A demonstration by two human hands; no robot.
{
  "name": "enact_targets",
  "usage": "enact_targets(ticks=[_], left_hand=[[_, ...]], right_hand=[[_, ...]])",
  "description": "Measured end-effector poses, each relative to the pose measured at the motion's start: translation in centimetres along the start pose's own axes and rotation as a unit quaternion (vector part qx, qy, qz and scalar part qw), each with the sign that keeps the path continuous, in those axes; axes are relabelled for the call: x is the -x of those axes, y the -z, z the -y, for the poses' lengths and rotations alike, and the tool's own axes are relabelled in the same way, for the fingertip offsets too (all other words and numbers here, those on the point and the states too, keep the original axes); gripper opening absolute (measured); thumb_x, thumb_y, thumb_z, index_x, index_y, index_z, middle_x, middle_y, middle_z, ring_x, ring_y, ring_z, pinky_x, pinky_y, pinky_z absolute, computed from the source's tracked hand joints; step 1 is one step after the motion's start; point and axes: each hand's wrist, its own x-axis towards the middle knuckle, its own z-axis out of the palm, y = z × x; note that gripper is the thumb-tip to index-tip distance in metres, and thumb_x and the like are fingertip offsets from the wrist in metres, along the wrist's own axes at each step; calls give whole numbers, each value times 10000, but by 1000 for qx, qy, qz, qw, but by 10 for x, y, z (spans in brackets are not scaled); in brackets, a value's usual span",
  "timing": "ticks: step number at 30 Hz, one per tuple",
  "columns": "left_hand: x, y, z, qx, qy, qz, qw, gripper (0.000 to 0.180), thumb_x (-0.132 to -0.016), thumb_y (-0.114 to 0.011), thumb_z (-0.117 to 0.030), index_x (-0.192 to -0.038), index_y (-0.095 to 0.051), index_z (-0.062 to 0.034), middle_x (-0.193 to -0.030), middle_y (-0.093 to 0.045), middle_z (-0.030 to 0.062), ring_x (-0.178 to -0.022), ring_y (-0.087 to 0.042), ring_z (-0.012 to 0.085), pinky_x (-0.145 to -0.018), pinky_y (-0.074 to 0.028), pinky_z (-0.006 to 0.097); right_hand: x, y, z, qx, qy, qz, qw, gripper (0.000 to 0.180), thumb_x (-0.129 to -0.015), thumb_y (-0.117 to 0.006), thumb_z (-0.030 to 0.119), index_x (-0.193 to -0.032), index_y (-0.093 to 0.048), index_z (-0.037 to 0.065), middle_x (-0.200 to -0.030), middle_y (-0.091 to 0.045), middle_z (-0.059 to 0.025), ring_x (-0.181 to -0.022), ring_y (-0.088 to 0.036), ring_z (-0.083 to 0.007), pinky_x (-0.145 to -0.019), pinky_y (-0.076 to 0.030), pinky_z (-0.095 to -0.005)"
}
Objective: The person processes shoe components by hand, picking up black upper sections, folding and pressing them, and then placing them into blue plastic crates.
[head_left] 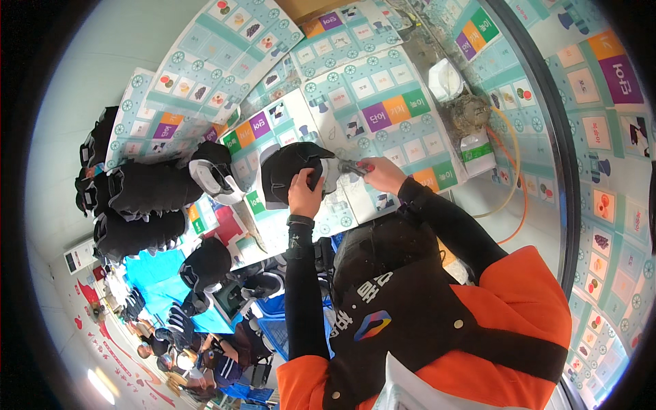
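Note:
A black cap (290, 167) with a pale grey edge and brim lies on the patterned table covering in front of me. My left hand (305, 196) rests on its near side, fingers curled over the black fabric. Just right of the brim, my right hand (385, 175) is closed around a small hand tool (352, 167) with a dark metal head and a bit of red at the grip. The tool's tip points left at the pale brim; whether it touches cannot be made out. Another black cap (212, 164) with a white inside sits to the left.
Stacks of black caps (150, 188) stand at the left edge. Upright patterned boards (212, 55) rise behind. At right are a white bowl-like thing (445, 80), a green-and-white packet (477, 154), an orange hose (523, 205) and a dark frame post (564, 137). Other people sit lower left.

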Motion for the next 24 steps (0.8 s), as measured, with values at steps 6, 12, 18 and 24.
enact_targets(ticks=[6,12,18,24], left_hand=[[25,7,14,71,17,51,996,427,-824,-776,-142,-1204,-603,-49,-984,-639,112,-829,-652,233,-752,-545,357],[44,3,22,96,36,76,992,502,-794,-792,-107,-1233,-559,-29,-1022,-630,129,-898,-648,229,-790,-542,345],[55,3,16,107,43,71,991,511,-784,-803,-106,-1220,-549,-19,-1047,-619,140,-904,-649,243,-790,-544,356],[57,-1,16,106,42,58,992,497,-787,-801,-101,-1212,-557,-22,-1052,-618,125,-894,-647,245,-778,-540,354]], right_hand=[[-5,-7,-2,18,34,36,999,274,-801,-562,121,-1015,-698,17,-893,-678,-279,-844,-640,-476,-759,-501,-537],[-9,-6,9,39,10,90,995,228,-801,-564,143,-901,-690,-19,-843,-665,-305,-848,-638,-496,-769,-494,-551],[-8,0,21,55,-8,113,992,227,-765,-595,161,-810,-675,-47,-821,-665,-314,-832,-645,-498,-746,-496,-542],[-6,4,24,44,-40,194,979,166,-687,-660,124,-719,-631,-36,-635,-614,-232,-573,-596,-382,-572,-448,-452]])
